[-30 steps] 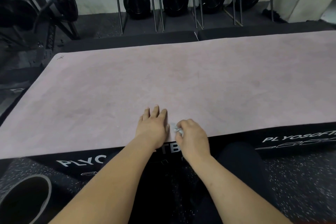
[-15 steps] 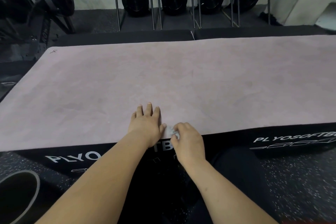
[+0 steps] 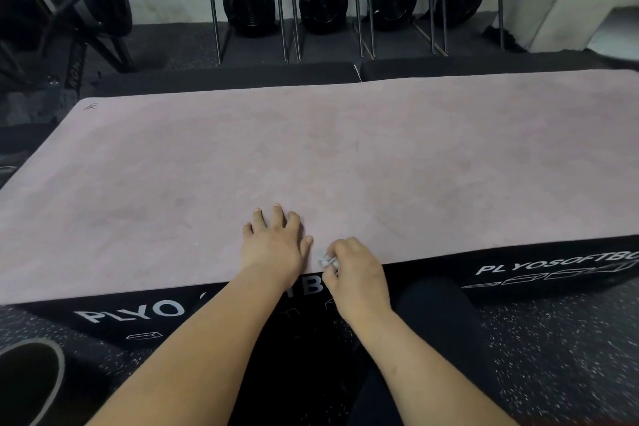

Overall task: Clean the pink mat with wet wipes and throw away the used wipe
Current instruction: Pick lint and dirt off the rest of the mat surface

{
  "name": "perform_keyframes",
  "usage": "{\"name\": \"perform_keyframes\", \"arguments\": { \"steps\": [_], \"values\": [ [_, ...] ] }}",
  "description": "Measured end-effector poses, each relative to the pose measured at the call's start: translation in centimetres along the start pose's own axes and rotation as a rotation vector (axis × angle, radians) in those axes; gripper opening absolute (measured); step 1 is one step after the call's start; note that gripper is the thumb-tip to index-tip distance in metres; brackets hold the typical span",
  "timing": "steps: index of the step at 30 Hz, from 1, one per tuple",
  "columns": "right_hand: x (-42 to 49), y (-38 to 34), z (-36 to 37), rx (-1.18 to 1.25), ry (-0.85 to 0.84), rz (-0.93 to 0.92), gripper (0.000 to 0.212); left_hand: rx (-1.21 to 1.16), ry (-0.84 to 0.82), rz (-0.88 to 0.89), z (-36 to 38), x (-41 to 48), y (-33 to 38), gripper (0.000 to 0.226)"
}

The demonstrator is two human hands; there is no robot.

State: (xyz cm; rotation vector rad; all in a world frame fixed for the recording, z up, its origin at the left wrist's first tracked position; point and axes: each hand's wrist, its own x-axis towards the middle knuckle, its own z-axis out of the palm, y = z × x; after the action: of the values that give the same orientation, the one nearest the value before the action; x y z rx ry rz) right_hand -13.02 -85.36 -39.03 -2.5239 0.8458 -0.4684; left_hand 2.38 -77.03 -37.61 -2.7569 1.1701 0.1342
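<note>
Two hands are being used at the near edge of the pink mat [image 3: 311, 156], lower centre of the frame. The mat is lying flat on a black lettered box [image 3: 518, 270] and is filling most of the middle of the frame.

Step, as judged: wiping is being carried out, apparently spot-rubbing near the edge; disposal is not yet being attempted.

Left hand [image 3: 273, 245]: being held open, palm down, fingers spread and pressed on the mat, apparently to steady it.

Right hand [image 3: 356, 270]: fingers being curled round a small crumpled wet wipe [image 3: 325, 259], which is being pinched against the mat just beside the left thumb.

Next move, as judged: firm downward pressure and longer strokes outward are being called for, with the mat being pinned meanwhile. A dark round-rimmed object [image 3: 27, 384] is showing at lower left; whether it is a bin cannot be told.
</note>
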Motion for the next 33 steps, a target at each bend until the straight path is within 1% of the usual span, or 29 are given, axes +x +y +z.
{"name": "perform_keyframes", "arguments": {
  "steps": [2,4,6,8,10,14,17,19,23,26,29,31,33],
  "values": [
    [0.3,1.2,-0.6,-0.016,0.030,0.034,0.014,0.006,0.004,0.011,0.0,0.1,-0.2,0.064],
    [1.0,3.4,-2.1,-0.034,0.095,0.124,0.016,-0.001,-0.001,0.006,-0.2,0.1,-0.3,0.064],
    [1.9,5.6,-3.7,-0.031,0.157,0.238,0.015,-0.012,-0.002,-0.010,-0.4,0.3,0.0,0.061],
    [2.9,6.5,-4.6,-0.019,0.200,0.304,0.012,-0.029,0.012,-0.027,-0.7,0.4,0.4,0.058],
    [3.4,5.5,-4.2,-0.014,0.200,0.279,0.009,-0.062,0.027,-0.051,-1.0,0.5,0.9,0.055],
    [3.1,1.7,-1.7,0.013,0.073,0.077,0.008,-0.095,0.058,-0.078,-1.2,0.7,1.4,0.048],
    [3.2,1.0,-0.8,0.002,0.038,-0.023,0.009,-0.063,0.073,-0.069,-1.2,0.6,1.4,0.047],
    [4.0,2.1,-1.4,-0.019,0.053,-0.014,0.010,-0.065,0.089,-0.069,-1.3,0.8,1.2,0.047],
    [6.7,6.4,-4.6,-0.035,0.181,0.189,0.010,-0.127,0.132,-0.081,-1.5,1.4,1.1,0.045],
    [7.9,8.4,-6.0,-0.019,0.225,0.296,0.010,-0.194,0.173,-0.066,-1.3,2.0,1.3,0.048],
    [8.2,6.7,-4.7,-0.007,0.189,0.249,0.011,-0.243,0.187,-0.063,-1.1,2.8,1.6,0.051],
    [8.0,4.1,-2.9,0.014,0.126,0.154,0.014,-0.267,0.187,-0.080,-1.1,3.2,1.8,0.049],
    [7.7,1.6,-1.4,0.031,0.064,0.052,0.011,-0.272,0.204,-0.080,-1.2,3.5,1.8,0.043]
  ]
}}
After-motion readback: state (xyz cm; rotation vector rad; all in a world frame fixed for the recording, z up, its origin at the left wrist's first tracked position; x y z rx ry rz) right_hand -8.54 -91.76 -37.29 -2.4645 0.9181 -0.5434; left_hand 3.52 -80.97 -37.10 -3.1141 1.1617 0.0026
